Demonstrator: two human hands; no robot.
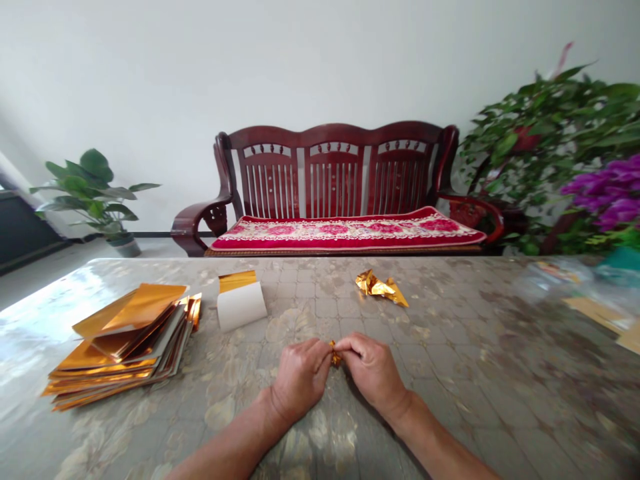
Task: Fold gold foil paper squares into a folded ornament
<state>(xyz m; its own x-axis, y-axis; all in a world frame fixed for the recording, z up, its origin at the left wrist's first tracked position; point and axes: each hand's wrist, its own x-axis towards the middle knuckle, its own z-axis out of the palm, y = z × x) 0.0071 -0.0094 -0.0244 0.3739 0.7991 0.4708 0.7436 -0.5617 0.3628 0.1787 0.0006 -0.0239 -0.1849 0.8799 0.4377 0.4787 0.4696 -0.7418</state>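
Your left hand (pixel 303 375) and right hand (pixel 374 373) pinch the small foil (pixel 337 360) from either side, fingertips clamped on it, in front of you at the table (pixel 225 370). Beyond lies a crumpled piece (pixel 383 288); leftward, a curled sheet (pixel 243 307) and a stack (pixel 125 343).

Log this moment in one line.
left hand: pinching foil piece; right hand: pinching same piece; ahead: crumpled foil; left: stacked sheets
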